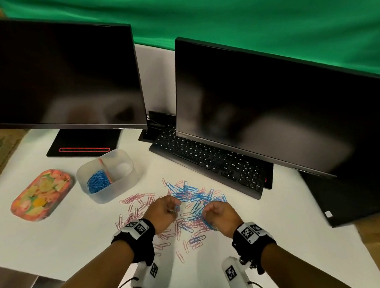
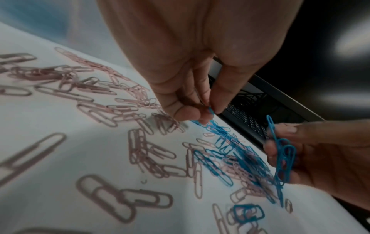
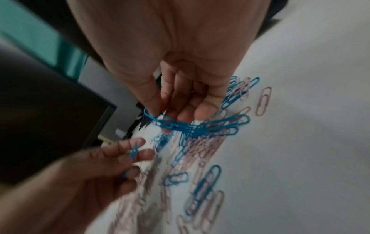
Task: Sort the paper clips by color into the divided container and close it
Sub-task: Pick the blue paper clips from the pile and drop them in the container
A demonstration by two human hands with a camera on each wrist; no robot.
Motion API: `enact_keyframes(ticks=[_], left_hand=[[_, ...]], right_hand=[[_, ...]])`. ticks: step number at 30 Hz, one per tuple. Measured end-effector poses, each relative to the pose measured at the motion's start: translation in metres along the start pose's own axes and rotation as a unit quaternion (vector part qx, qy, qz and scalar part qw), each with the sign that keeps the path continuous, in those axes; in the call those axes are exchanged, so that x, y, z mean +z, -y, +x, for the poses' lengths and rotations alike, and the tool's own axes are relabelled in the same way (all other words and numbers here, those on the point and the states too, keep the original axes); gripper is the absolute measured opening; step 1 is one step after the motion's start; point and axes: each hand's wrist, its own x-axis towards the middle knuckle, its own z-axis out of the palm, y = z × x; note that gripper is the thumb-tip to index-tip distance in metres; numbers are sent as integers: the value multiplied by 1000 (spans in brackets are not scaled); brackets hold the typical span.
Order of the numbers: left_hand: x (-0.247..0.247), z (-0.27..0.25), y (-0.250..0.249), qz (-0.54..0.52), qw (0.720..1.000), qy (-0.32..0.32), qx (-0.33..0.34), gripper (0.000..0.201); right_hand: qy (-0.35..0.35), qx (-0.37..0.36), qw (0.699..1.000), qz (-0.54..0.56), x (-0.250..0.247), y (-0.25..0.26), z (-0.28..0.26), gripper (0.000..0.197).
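Observation:
Loose pink paper clips (image 1: 136, 207) and blue paper clips (image 1: 188, 192) lie mixed on the white table. The translucent divided container (image 1: 107, 175) stands open behind them to the left, with blue clips (image 1: 98, 184) in its left compartment. My left hand (image 1: 167, 210) (image 2: 208, 110) hovers over the pile and pinches a blue clip (image 2: 210, 110) between thumb and fingertips. My right hand (image 1: 212, 214) (image 3: 174, 117) grips a tangled bunch of blue clips (image 3: 192, 126) (image 2: 284, 158) just above the pile.
The floral container lid (image 1: 40, 194) lies left of the container. A black keyboard (image 1: 210, 158) and two dark monitors (image 1: 273, 114) stand behind the pile. The table's front edge (image 1: 23, 268) runs near my left forearm.

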Motion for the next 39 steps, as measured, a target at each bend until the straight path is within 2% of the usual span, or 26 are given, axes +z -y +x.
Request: enact_keyframes(ticks=[5,9,14,18,20,24,30,34,39], left_hand=[[4,0,-8,-69,997,22,-23,37],[13,1,-13,-80,996,20,-46,25],[20,-3,-12,114,993,42,4,12],[24,-4,-3,296,951,68,60,20],[24,-3,0,326,940,66,72,19],[25,-1,0,347,932,57,87,12],[15,-5,-4,275,959,14,71,7],[4,-10,-7,172,984,14,52,16],[-24,-18,-13,6,1000,-12,24,29]], right_hand=[[14,67,972,224,-13,13,-5,13],[34,107,948,297,-20,20,-7,28],[19,194,915,354,-24,23,-7,25],[4,229,902,367,-26,25,-5,13],[10,228,904,361,-27,28,-6,4],[16,211,912,352,-28,36,-9,11],[5,169,929,330,-27,46,-7,43],[10,141,931,335,-21,65,-2,46],[45,123,927,352,-3,101,6,46]])
